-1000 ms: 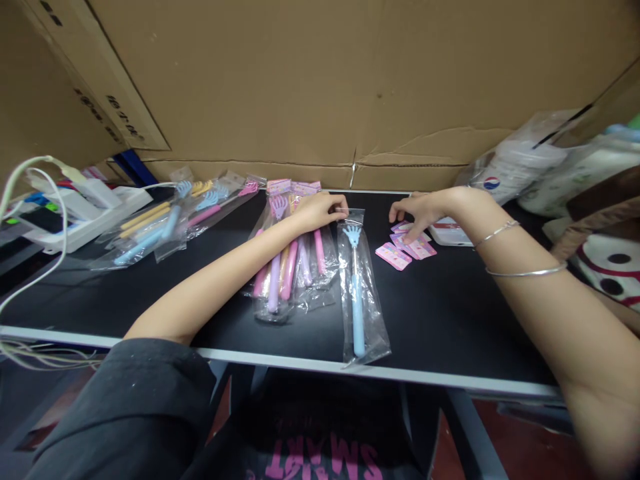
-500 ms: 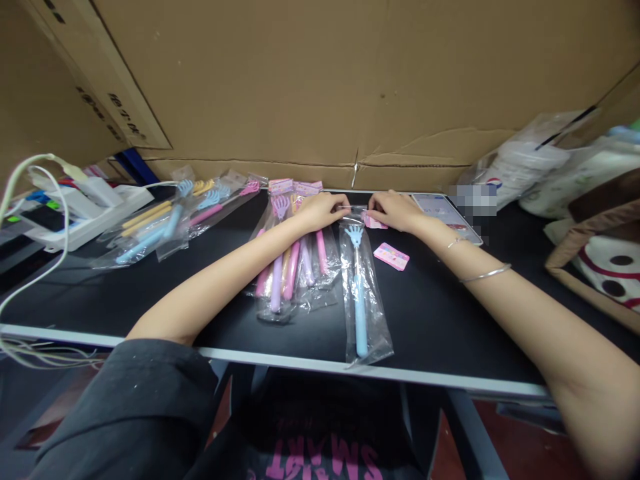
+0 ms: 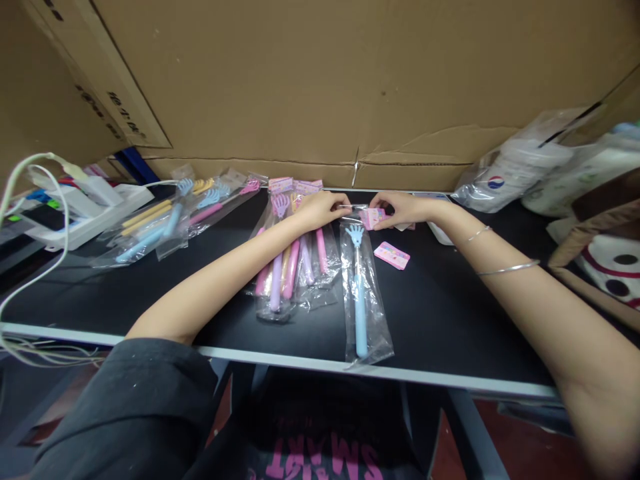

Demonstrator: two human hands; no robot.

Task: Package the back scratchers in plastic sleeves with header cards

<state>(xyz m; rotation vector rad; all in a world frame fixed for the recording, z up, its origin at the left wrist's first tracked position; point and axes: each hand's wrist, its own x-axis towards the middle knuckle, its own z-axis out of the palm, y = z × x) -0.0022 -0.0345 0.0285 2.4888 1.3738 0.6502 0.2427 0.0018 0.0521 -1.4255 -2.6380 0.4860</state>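
The left hand (image 3: 325, 210) seems to pinch the far end of a crinkled clear sleeve (image 3: 376, 327), where the right hand (image 3: 400, 208) pinches a pink card (image 3: 373, 219); aligning the two looks to be the step, calling for parted film. Inside lies a smooth, slim blue back scratcher (image 3: 360, 313), right of the glossy bagged pile (image 3: 276, 287).

The head-worn camera looks forward, down at the hands (image 3: 320, 211).

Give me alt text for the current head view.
The right hand holds a pink card by the top of a clear bag with a blue scratcher inside; the left hand is at the bag's top edge. More bagged scratchers lie to the left; another card lies on the table.
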